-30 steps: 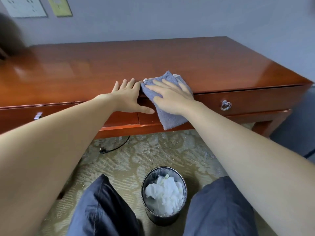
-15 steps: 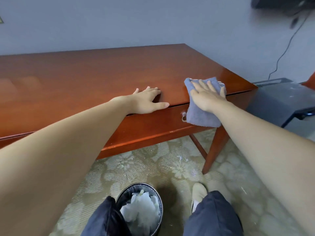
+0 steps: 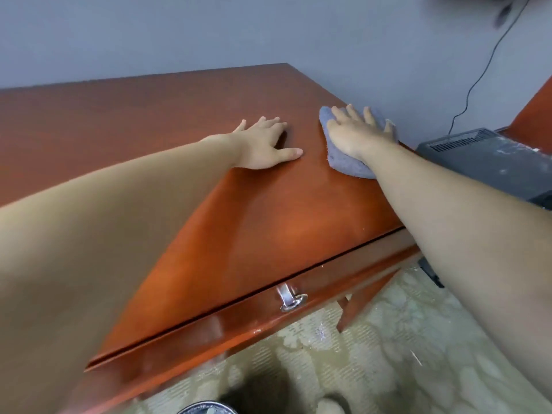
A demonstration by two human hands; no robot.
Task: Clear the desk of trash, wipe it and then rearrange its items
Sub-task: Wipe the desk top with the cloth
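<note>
Single head cam, wide-angle, worn on the person's head. It sits above the desk's (image 3: 268, 222) front edge and faces forward and down toward the wall (image 3: 209, 31). Range is close: the left arm (image 3: 104, 219) enters from 8 o'clock and the right arm (image 3: 463, 234) from 4, filling much of the frame. The view is rolled, so the front edge runs from 7 up to 3. The desk's far right corner is at 12. Carpet (image 3: 388, 354) is at 5, with the bin (image 3: 206, 409) rim clipped at 6.

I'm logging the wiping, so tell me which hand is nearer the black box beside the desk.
Right. The right hand presses the grey cloth near the desk's right edge, just left of the black box; the left hand lies flat on the desk farther left.
</note>
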